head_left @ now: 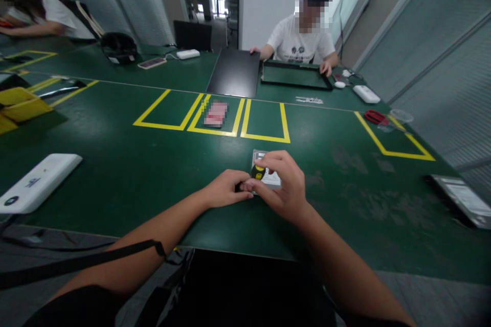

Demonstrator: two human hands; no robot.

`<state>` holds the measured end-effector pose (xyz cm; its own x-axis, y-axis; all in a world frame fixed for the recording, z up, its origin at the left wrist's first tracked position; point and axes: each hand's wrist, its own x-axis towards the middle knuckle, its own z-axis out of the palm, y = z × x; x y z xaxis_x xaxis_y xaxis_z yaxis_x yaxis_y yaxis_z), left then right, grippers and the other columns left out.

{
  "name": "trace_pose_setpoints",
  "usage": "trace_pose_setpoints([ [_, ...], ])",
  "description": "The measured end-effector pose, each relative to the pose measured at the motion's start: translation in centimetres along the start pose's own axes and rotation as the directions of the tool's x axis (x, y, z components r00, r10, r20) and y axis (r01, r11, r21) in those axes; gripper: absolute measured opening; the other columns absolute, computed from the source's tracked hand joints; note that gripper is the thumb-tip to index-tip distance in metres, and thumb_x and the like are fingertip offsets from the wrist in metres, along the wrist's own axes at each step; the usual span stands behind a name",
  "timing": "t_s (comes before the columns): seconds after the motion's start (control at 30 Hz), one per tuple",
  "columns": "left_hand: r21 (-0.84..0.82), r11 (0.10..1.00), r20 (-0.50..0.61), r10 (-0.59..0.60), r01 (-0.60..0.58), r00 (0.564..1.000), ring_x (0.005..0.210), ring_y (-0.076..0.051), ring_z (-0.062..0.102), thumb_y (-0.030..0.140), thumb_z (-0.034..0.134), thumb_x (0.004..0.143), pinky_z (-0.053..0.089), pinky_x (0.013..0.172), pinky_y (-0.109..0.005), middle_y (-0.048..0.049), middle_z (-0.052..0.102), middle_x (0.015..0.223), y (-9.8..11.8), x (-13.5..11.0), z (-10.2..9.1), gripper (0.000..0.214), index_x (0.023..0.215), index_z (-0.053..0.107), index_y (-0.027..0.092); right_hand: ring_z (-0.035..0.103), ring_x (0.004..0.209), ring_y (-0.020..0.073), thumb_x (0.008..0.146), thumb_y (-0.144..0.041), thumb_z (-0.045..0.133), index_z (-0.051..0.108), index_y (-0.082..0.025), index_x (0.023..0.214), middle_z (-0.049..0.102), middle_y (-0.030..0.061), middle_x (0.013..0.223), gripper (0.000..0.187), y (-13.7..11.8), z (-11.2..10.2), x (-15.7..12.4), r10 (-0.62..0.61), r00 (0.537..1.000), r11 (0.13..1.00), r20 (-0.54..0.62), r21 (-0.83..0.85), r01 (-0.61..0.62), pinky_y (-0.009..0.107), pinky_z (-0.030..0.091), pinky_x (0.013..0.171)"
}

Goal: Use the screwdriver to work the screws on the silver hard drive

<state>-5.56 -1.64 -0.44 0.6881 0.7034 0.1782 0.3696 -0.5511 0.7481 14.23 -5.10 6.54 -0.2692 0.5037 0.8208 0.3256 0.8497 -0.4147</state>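
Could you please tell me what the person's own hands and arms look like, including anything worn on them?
The left hand and right hand are ungloved, with no watch or bracelet visible. Both forearms are uncovered; a plain black sleeve shows on the left arm near the bottom edge. A flat black strap crosses in front of the left forearm.

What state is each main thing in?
Yellow-and-black tool: held in the right hand.
Left hand: beside the tool, grip unclear.
Hard drive: on the table, partly covered by the hands.
Labelled unit: label up, untouched.
White box: lying flat, untouched.
Black panel: flat, co-worker's right hand at a corner.
Black frame: open middle, co-worker's left hand on it.
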Motion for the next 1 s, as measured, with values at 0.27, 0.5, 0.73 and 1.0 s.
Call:
trace_pose_setpoints([
  [0.27,0.004,1.0,0.016,0.006,-0.006,1.0,0.072,-0.014,0.058,0.031,0.067,0.085,0.042,0.067,-0.026,0.0003,0.065,0.08,0.0,0.1,-0.1,0.016,0.081,0.061,0.016,0.057,0.083,0.0157,0.093,-0.029,0.065,0.057,-0.017,0.12,0.062,0.0063,0.101,0.031,0.2,0.1,-0.6,0.087,0.994,0.996,0.06,-0.027,-0.085,0.032,0.05,0.078],
  [0.5,0.008,1.0,0.01,0.008,-0.008,1.0,0.071,-0.013,0.056,0.031,0.069,0.084,0.041,0.068,-0.025,0.0012,0.062,0.077,0.4,0.1,-0.2,0.017,0.08,0.061,0.016,0.053,0.072,0.0112,0.095,-0.03,0.063,0.06,-0.016,0.112,0.059,0.0012,0.086,0.023,0.0,-0.5,-0.5,0.16,0.985,0.987,0.063,0.023,-0.161,0.026,0.047,0.067],
  [0.73,-0.021,0.999,0.046,-0.025,0.026,0.999,0.07,-0.012,0.054,0.031,0.072,0.081,0.041,0.067,-0.024,0.0023,0.058,0.077,0.5,0.1,-0.5,0.019,0.086,0.061,0.016,0.065,0.091,0.016,0.099,-0.028,0.057,0.048,-0.02,0.122,0.064,0.0067,0.105,0.026,0.9,-3.0,-1.2,0.291,0.95,0.948,-0.111,0.168,-0.271,0.029,0.056,0.075],
  [1.0,-0.027,0.994,-0.012,0.106,-0.107,0.994,0.073,-0.013,0.052,0.023,0.062,0.082,0.043,0.071,-0.026,0.0005,0.055,0.082,0.8,-0.4,-0.4,0.009,0.087,0.057,0.017,0.062,0.114,0.0231,0.097,-0.022,0.054,0.051,-0.019,0.122,0.062,0.0115,0.126,0.025,5.0,-9.4,-4.9,0.273,0.951,0.902,0.147,-0.382,-0.2,0.043,0.055,0.097],
])
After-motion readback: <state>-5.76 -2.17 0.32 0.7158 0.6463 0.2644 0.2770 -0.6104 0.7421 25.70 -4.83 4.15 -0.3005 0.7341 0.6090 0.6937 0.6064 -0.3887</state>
